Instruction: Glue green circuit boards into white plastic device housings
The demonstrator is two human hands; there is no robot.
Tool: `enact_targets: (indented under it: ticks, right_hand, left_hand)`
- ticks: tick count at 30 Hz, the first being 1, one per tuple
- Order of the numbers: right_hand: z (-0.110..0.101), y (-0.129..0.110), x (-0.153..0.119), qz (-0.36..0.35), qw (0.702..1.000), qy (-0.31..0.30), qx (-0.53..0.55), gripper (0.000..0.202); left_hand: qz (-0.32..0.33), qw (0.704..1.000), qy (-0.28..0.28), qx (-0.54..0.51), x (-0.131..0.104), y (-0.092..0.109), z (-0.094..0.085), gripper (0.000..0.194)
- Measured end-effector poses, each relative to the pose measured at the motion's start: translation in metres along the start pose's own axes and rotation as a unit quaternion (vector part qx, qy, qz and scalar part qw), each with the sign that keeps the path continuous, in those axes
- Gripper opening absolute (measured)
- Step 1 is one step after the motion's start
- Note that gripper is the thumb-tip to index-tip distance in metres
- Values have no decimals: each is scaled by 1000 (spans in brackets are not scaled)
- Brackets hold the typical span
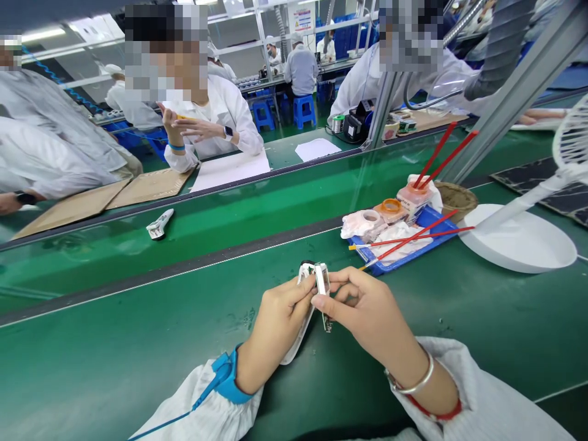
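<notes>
My left hand (283, 312), with a blue strap round the wrist, is closed on a long white plastic housing (297, 346). The housing's lower end sticks out beneath my palm, and small parts show inside its top. Between the thumb and fingers of my right hand (362, 303) is a small circuit board with a white frame (322, 278), held upright right beside the housing's top end. Whether board and housing touch is hidden by my fingertips.
To the right, a blue tray (413, 251) holds tissues, tape rolls, a bottle and red-handled brushes. A white fan (523, 239) stands beyond it. A white handheld device (160, 224) lies on the green belt (220, 226). Co-workers sit across the line.
</notes>
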State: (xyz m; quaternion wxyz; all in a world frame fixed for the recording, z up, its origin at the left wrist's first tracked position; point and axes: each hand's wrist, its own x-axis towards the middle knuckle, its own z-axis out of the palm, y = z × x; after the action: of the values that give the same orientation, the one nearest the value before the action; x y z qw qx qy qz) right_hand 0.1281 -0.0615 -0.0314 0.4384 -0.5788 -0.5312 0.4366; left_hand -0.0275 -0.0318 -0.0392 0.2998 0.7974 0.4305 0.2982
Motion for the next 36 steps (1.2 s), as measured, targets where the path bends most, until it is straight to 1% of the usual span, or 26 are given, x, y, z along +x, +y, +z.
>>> enact_targets:
  ticks: [2, 5, 8, 10, 12, 14, 16, 18, 20, 22, 24, 27, 29, 33, 36]
  right_hand:
    - [1, 0, -1, -5, 1000, 12, -19, 28]
    - [0, 1, 0, -6, 1000, 13, -28, 26]
    - [-3, 2, 2, 7, 1000, 8, -22, 26]
    - [-6, 3, 5, 16, 1000, 7, -17, 28]
    - [-8, 3, 7, 22, 1000, 6, -15, 29]
    - [-9, 3, 9, 26, 1000, 6, -11, 31]
    - [-10, 4, 10, 29, 1000, 9, -5, 33]
    - [-10, 4, 10, 26, 1000, 15, -2, 34]
    - [-10, 4, 9, 16, 1000, 24, 0, 38]
    - [-10, 4, 7, 2, 999, 32, -3, 47]
    - [-9, 6, 4, -10, 999, 37, -14, 53]
    - [-6, 8, 0, -29, 998, 38, -30, 51]
    - [-4, 9, -3, -44, 997, 35, -44, 49]
    - [1, 9, -8, -80, 991, 43, -101, 45]
    - [2, 10, -9, -106, 983, 50, -140, 44]
  left_hand:
    - [0, 1000, 1, -13, -1, -1, 2, 27]
    - [-15, 1000, -10, -19, -1, 1, 3, 32]
    - [-63, 996, -47, -31, -1, 3, 1, 43]
    - [-107, 989, -76, -71, -2, 2, -2, 54]
    - [-142, 974, -87, -155, -4, -1, -3, 59]
    - [-166, 946, -79, -268, -5, -4, -4, 61]
    - [-195, 902, -68, -379, -5, -4, -3, 66]
    - [-226, 855, -57, -464, -3, -2, -1, 72]
    - [-251, 819, -43, -513, -1, 2, -1, 76]
    - [-267, 802, -25, -534, 1, 6, -1, 76]
    - [-267, 796, -11, -543, 3, 8, 0, 71]
    - [-240, 798, -7, -552, 4, 10, 2, 52]
    - [-225, 800, -12, -556, 4, 10, 3, 45]
    - [-223, 797, -14, -562, 3, 11, 5, 49]
    - [-227, 783, -16, -580, 2, 11, 6, 54]
